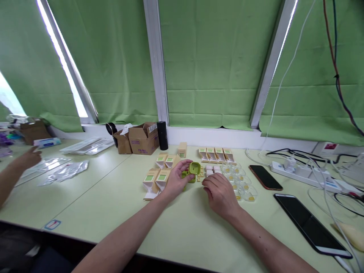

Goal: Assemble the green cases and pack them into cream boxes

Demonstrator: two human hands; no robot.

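Note:
Between the thumb and fingers of my left hand [179, 177] is a small olive-green square case [195, 168], its hollow side facing me. More green pieces [192, 179] lie just beneath it, partly hidden. My right hand [220, 193] is low over the table with fingers bent together; whatever they pinch is too small to make out. Beside its fingertips are small yellow pieces [200, 174] and several pale pink-white blocks [209, 170]. Clear plastic shells with yellow centres [239, 178] spread out to the right. Left of my left hand lie open cream cartons with green labels [151, 177].
More cartons [215, 154] line up at the back beside an upright carton [182, 150]. Brown boxes [143, 140] and a black cylinder [162, 135] stand against the wall. Two phones [265, 177] and a power strip [305, 175] with cables lie right. Another person's hand [28, 158] reaches in at left.

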